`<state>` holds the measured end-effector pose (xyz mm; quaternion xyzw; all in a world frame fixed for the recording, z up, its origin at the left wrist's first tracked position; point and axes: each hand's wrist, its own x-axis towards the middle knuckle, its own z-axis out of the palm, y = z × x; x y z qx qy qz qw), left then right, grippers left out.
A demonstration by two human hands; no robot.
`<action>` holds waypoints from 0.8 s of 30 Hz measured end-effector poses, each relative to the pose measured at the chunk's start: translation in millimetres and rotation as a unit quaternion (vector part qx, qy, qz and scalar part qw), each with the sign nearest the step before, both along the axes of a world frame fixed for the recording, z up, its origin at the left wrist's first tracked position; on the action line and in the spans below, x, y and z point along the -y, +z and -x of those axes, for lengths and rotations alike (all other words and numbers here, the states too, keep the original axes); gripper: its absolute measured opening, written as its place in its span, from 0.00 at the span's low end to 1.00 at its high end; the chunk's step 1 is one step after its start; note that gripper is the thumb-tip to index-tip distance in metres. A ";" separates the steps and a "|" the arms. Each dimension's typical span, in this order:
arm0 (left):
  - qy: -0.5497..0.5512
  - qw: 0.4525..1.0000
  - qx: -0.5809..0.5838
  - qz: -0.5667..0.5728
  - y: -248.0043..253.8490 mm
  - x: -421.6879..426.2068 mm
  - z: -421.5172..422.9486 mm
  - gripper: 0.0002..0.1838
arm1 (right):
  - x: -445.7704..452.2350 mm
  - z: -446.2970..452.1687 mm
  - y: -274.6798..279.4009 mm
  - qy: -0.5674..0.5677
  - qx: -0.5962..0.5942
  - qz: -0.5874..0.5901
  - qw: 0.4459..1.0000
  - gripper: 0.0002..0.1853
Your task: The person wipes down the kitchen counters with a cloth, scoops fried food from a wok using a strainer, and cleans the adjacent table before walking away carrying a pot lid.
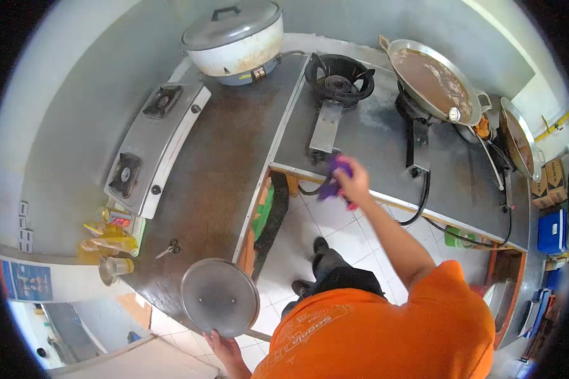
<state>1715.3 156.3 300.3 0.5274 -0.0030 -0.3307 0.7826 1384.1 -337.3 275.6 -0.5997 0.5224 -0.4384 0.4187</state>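
Note:
My left hand (pixel 223 348) grips the lower edge of a round grey metal pot lid (pixel 220 294), held over the counter's near corner. Two small rivets show on the lid's face. My right hand (pixel 355 183) is closed around a crumpled purple and pink cloth (pixel 330 180). That hand is over the front edge of the stove counter, just below the metal bracket of a black gas burner (pixel 339 82). A pair of scissors (pixel 169 249) lies on the dark counter beyond the lid.
A two-burner stove (pixel 158 142) and a large rice cooker (pixel 237 47) line the left counter. At right, a wide wok (pixel 433 79) holds brown liquid, with another pan (pixel 518 136) beside it. A black hose (pixel 423 199) hangs off the counter edge. A metal pitcher (pixel 110 270) stands at left.

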 end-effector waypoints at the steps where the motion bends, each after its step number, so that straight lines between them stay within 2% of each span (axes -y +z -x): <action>1: 0.008 1.000 0.003 -0.008 8.2 -1.8 16.1 0.33 | 18.7 20.4 7.3 -0.083 -0.014 -0.009 0.996 0.18; 2: 0.013 1.000 0.008 -0.009 10.6 -7.0 25.1 0.33 | 46.7 50.0 -6.4 -0.104 -0.075 0.030 0.991 0.19; 3: 0.019 0.999 0.003 -0.028 12.7 -15.5 35.6 0.35 | 85.6 85.2 -42.3 -0.151 -0.335 0.183 0.912 0.19; 4: 0.023 0.999 -0.004 -0.047 13.8 -21.2 47.9 0.36 | 104.9 97.2 -52.1 -0.228 -0.388 0.097 0.888 0.20; 6: 0.038 0.997 0.008 -0.064 18.5 -27.3 76.4 0.34 | 141.8 129.7 -125.0 -0.336 -0.525 0.111 0.774 0.27; 7: 0.054 0.995 0.021 -0.075 21.0 -20.9 85.5 0.33 | 153.8 127.7 -119.9 -0.337 -0.519 0.105 0.778 0.27; 9: 0.042 0.994 0.050 -0.083 26.0 -26.7 96.0 0.33 | 127.0 116.7 -108.5 -0.094 -0.515 -0.006 0.852 0.31; 10: 0.037 0.996 0.062 -0.061 20.4 -21.5 104.1 0.33 | 108.8 120.3 -115.0 -0.012 -0.486 0.044 0.873 0.31; 13: 0.073 0.994 0.019 -0.076 19.0 -5.1 122.2 0.33 | 29.4 131.7 -100.5 0.209 -0.421 0.164 0.867 0.31; 14: 0.081 0.994 0.007 -0.070 15.5 -0.8 126.0 0.35 | 17.4 135.4 -100.3 0.251 -0.385 0.258 0.850 0.25; 15: 0.131 0.989 -0.005 -0.071 5.5 3.9 130.3 0.33 | 14.5 135.3 -74.7 0.357 -0.342 0.147 0.857 0.24; 16: 0.142 0.988 -0.004 -0.064 4.9 10.3 137.4 0.33 | 15.9 126.6 -63.3 0.363 -0.341 0.158 0.853 0.24; 18: 0.102 0.995 0.006 -0.016 7.4 24.2 151.5 0.31 | 20.7 98.2 -46.4 0.419 -0.218 0.135 0.871 0.23; 20: 0.104 0.995 0.008 -0.010 9.2 28.3 166.1 0.30 | 36.5 40.4 -17.5 0.386 -0.217 0.187 0.877 0.22; 22: 0.117 0.993 0.000 -0.027 5.9 18.4 174.2 0.30 | 59.1 -29.0 -38.1 0.260 -0.241 0.375 0.857 0.19; 24: 0.117 0.993 0.004 -0.022 18.6 20.2 192.8 0.30 | 68.5 -84.0 -50.3 0.245 -0.483 0.307 0.783 0.19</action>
